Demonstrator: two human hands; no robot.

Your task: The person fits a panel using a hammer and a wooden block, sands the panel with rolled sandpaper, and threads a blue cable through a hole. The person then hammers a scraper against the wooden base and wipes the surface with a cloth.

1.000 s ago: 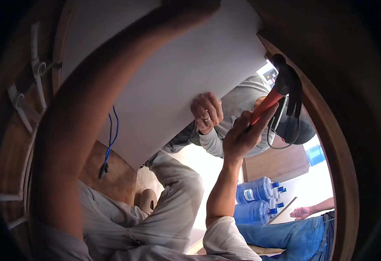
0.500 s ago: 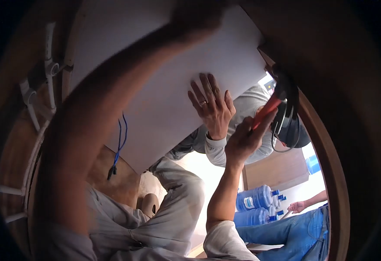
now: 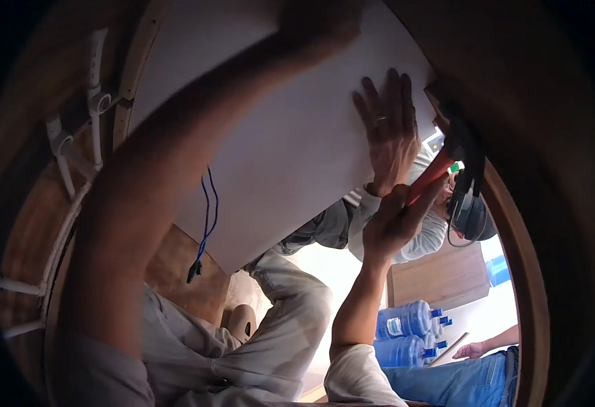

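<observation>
The orange-red handle of a hammer (image 3: 433, 178) is in my right hand (image 3: 394, 220), whose fingers are wrapped round it; the dark hammer head points up near the wooden edge. My left hand (image 3: 321, 26) is raised to the upper part of a large white panel (image 3: 284, 163); it is dark and blurred, so its fingers cannot be made out. On that panel, just above my right hand, lies a co-worker's spread hand (image 3: 394, 139) with a ring.
A co-worker in a grey top and dark cap (image 3: 470, 216) leans behind the panel. White pipes (image 3: 97, 108) line the left wall, and blue cables (image 3: 209, 217) hang nearby. Blue water bottles (image 3: 406, 320), a curved wooden edge (image 3: 525, 271) and another person's jeans (image 3: 453, 385) are at the right.
The co-worker's hand has gone from curled to spread flat and moved up and right on the panel. The view has shifted slightly. The hammer is still in my right hand.
</observation>
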